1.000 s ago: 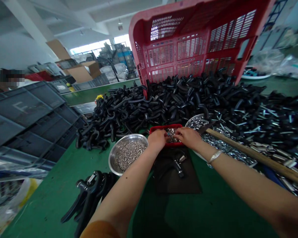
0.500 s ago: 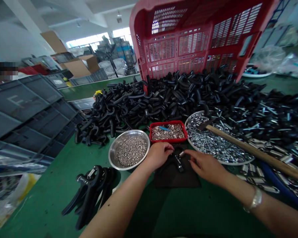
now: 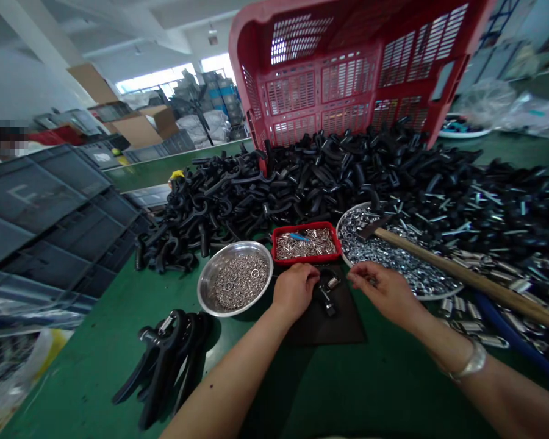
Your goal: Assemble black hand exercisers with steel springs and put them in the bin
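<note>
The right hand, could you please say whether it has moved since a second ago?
Yes; against the red tray, the right hand has moved rightward and nearer the camera, from inside the tray to outside it.

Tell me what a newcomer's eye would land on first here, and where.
Probably the big red crate at the back, its open side facing the camera, with a heap of black parts spread before it. At right, a hammer lies over shiny metal pieces. In the middle, the left hand and right hand flank a dark mat.
</note>
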`<action>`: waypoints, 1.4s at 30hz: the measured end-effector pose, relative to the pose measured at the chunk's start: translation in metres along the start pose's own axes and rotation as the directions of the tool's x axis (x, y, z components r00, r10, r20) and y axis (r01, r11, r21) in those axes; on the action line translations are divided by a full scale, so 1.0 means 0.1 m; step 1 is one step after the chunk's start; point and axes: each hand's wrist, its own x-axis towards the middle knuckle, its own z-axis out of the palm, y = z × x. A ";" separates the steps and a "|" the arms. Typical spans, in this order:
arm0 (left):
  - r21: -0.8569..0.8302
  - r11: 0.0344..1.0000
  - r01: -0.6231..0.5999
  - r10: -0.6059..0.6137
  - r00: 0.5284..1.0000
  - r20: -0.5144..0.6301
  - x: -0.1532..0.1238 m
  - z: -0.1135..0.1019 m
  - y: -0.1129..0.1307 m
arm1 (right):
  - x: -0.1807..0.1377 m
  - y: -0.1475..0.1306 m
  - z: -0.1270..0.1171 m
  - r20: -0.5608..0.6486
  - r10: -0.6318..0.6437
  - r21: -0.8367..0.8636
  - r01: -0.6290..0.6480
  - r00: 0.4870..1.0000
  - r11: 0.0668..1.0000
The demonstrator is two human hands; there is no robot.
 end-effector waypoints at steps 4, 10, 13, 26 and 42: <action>0.101 0.993 -0.057 0.054 0.998 0.027 -0.06 0.01 0.01 | 0.10 0.00 0.12 -0.009 -0.050 -0.125 0.048 0.999 0.991; 0.124 0.992 -0.026 0.021 0.999 0.044 -0.13 -0.01 0.02 | 0.18 0.06 0.23 0.002 -0.101 -0.280 0.098 0.995 0.955; 0.180 0.982 -0.058 0.046 0.996 0.074 -0.22 -0.06 0.06 | 0.16 0.06 0.23 0.009 -0.115 -0.291 0.112 0.993 0.950; 0.208 0.978 0.001 -0.023 0.994 0.105 -0.37 -0.02 0.13 | 0.16 0.05 0.28 0.012 -0.136 -0.400 0.129 0.991 0.907; 0.180 0.984 0.016 -0.037 0.992 0.118 -0.37 -0.04 0.11 | 0.03 0.09 0.32 0.104 -0.264 -0.546 0.276 0.959 0.791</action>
